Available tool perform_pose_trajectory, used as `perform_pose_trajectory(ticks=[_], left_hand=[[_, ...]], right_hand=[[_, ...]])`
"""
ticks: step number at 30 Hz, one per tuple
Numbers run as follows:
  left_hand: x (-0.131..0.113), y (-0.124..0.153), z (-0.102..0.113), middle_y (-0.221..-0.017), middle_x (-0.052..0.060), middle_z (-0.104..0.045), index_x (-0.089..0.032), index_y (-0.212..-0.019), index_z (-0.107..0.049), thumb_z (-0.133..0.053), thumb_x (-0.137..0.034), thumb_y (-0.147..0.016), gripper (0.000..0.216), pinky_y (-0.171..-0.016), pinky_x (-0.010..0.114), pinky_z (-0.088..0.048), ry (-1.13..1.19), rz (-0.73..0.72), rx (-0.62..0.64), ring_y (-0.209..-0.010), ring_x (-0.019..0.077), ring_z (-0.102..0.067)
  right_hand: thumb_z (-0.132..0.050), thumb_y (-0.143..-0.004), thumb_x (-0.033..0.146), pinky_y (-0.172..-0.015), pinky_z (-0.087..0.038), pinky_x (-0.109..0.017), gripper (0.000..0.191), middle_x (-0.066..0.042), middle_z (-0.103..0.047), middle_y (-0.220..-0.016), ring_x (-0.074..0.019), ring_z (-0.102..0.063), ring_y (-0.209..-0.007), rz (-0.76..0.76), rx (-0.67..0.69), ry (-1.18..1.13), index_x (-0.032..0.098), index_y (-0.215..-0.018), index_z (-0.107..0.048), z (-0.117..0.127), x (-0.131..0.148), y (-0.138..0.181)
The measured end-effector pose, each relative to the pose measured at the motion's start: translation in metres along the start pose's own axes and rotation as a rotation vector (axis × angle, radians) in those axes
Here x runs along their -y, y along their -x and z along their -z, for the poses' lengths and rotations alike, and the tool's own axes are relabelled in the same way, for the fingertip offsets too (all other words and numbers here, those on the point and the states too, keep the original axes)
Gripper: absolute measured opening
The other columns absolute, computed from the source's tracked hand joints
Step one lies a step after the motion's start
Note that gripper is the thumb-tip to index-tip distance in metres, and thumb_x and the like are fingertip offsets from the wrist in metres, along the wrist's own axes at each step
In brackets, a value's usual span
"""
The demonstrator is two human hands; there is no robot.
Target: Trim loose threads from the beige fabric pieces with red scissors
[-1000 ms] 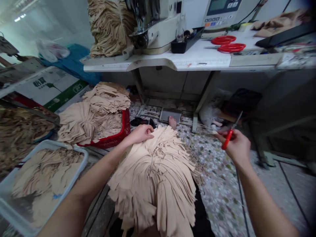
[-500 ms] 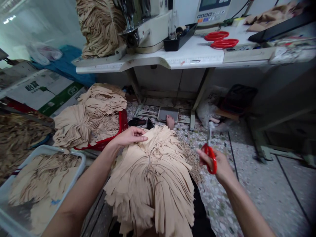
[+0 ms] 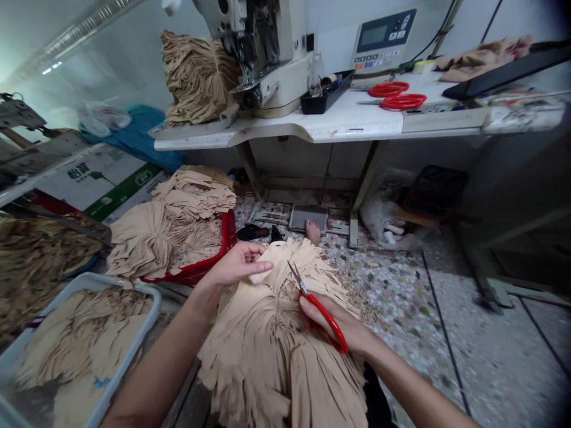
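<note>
A thick bundle of beige fabric pieces (image 3: 254, 333) lies across my lap, its layers fanned out from a gathered middle. At its far left edge my left hand (image 3: 241, 261) pinches one fabric piece between thumb and fingers. My right hand (image 3: 332, 318) grips red-handled scissors (image 3: 328, 321) over the right half of the bundle. The blades are slightly apart and point up and left, close to the piece that my left hand holds. My right fingers are partly hidden behind the handles.
Ahead stands a white sewing table (image 3: 357, 125) with a sewing machine (image 3: 281, 83), a fabric stack (image 3: 196, 80) and more red scissors (image 3: 404, 102). On the left are a red crate (image 3: 228, 232) and a translucent bin (image 3: 154, 291), both holding beige fabric. A foot (image 3: 313, 230) rests by the pedal (image 3: 303, 217).
My right hand has brought the scissors left, from beside the bundle to over it, and their blades now show slightly apart. My left hand still pinches the fabric. The whole view has shifted a little.
</note>
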State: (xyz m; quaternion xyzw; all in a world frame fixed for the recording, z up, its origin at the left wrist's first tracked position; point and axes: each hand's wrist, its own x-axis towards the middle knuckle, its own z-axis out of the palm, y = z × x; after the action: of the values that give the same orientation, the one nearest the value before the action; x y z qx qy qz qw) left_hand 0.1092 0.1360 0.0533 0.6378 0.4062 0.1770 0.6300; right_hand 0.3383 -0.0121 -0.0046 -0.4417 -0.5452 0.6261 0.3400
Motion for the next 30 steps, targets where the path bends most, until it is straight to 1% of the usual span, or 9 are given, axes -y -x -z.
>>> perform_pose_trajectory(ticks=[3, 6, 10, 12, 15, 23, 25, 28, 30], left_hand=[[0.003, 0.005, -0.001, -0.067, -0.001, -0.058, -0.011, -0.081, -0.068, -0.087, -0.044, -0.072, 0.039, -0.052, 0.019, -0.035, 0.01, 0.012, -0.031, -0.055, 0.0082, -0.048], [0.003, 0.006, -0.006, -0.069, 0.0, -0.06, -0.011, -0.079, -0.069, -0.088, -0.042, -0.071, 0.038, -0.054, 0.019, -0.037, 0.04, 0.015, -0.041, -0.057, 0.0084, -0.051], [0.0, 0.006, -0.014, -0.076, 0.004, -0.068, -0.009, -0.086, -0.075, -0.089, -0.041, -0.071, 0.037, -0.059, 0.02, -0.041, 0.112, 0.065, 0.009, -0.062, 0.0106, -0.057], [0.0, 0.005, -0.016, -0.077, 0.005, -0.07, -0.009, -0.086, -0.076, -0.088, -0.04, -0.072, 0.037, -0.059, 0.02, -0.041, 0.13, 0.08, 0.022, -0.063, 0.011, -0.058], [0.002, 0.005, -0.018, -0.074, 0.004, -0.07, -0.009, -0.084, -0.076, -0.087, -0.04, -0.073, 0.035, -0.056, 0.018, -0.038, 0.129, 0.085, 0.007, -0.06, 0.0098, -0.056], [-0.001, 0.01, -0.022, -0.076, 0.006, -0.072, -0.009, -0.085, -0.078, -0.086, -0.041, -0.075, 0.035, -0.058, 0.02, -0.042, 0.173, 0.104, 0.054, -0.061, 0.0121, -0.06], [-0.002, 0.01, -0.023, -0.075, 0.006, -0.072, -0.009, -0.085, -0.078, -0.087, -0.041, -0.073, 0.035, -0.057, 0.02, -0.042, 0.191, 0.111, 0.045, -0.061, 0.0125, -0.06], [-0.001, 0.009, -0.023, -0.073, 0.006, -0.072, -0.008, -0.083, -0.077, -0.088, -0.041, -0.071, 0.037, -0.057, 0.02, -0.042, 0.211, 0.128, 0.035, -0.059, 0.0125, -0.059], [0.001, 0.008, -0.023, -0.072, 0.005, -0.071, -0.008, -0.081, -0.077, -0.089, -0.041, -0.071, 0.037, -0.056, 0.02, -0.042, 0.214, 0.131, 0.039, -0.058, 0.0117, -0.058]], right_hand=[[-0.04, -0.101, 0.066, -0.068, -0.045, -0.03, 0.053, -0.002, -0.058, -0.075, -0.0183, -0.054, -0.07, 0.018, 0.034, 0.044, 0.022, -0.076, -0.052, -0.002, 0.004, 0.001], [-0.043, -0.102, 0.063, -0.068, -0.044, -0.029, 0.047, -0.001, -0.056, -0.077, -0.0178, -0.051, -0.071, 0.04, 0.002, 0.129, 0.022, -0.08, -0.05, -0.003, 0.004, -0.002], [-0.049, -0.101, 0.058, -0.067, -0.042, -0.029, 0.04, 0.0, -0.054, -0.077, -0.0174, -0.048, -0.07, 0.079, -0.053, 0.208, 0.023, -0.082, -0.049, -0.004, 0.001, -0.009], [-0.05, -0.101, 0.056, -0.066, -0.041, -0.028, 0.038, 0.001, -0.053, -0.077, -0.0174, -0.048, -0.07, 0.089, -0.077, 0.227, 0.023, -0.083, -0.049, -0.004, 0.0, -0.011], [-0.05, -0.101, 0.056, -0.065, -0.039, -0.028, 0.039, 0.001, -0.052, -0.076, -0.0169, -0.048, -0.069, 0.097, -0.082, 0.249, 0.022, -0.082, -0.049, -0.004, 0.001, -0.013], [-0.051, -0.1, 0.058, -0.063, -0.037, -0.025, 0.042, 0.002, -0.05, -0.075, -0.0145, -0.046, -0.068, 0.122, -0.103, 0.28, 0.021, -0.081, -0.05, -0.004, 0.001, -0.013], [-0.055, -0.098, 0.06, -0.06, -0.034, -0.025, 0.045, 0.003, -0.049, -0.071, -0.0134, -0.043, -0.065, 0.105, -0.123, 0.266, 0.02, -0.077, -0.05, -0.005, -0.005, -0.016], [-0.063, -0.09, 0.066, -0.053, -0.028, -0.024, 0.054, 0.005, -0.041, -0.061, -0.0114, -0.036, -0.058, 0.02, -0.155, 0.206, 0.02, -0.067, -0.046, -0.008, -0.02, -0.02], [-0.066, -0.087, 0.067, -0.051, -0.025, -0.024, 0.057, 0.005, -0.039, -0.059, -0.0107, -0.034, -0.056, -0.024, -0.168, 0.166, 0.02, -0.064, -0.045, -0.01, -0.031, -0.02]])
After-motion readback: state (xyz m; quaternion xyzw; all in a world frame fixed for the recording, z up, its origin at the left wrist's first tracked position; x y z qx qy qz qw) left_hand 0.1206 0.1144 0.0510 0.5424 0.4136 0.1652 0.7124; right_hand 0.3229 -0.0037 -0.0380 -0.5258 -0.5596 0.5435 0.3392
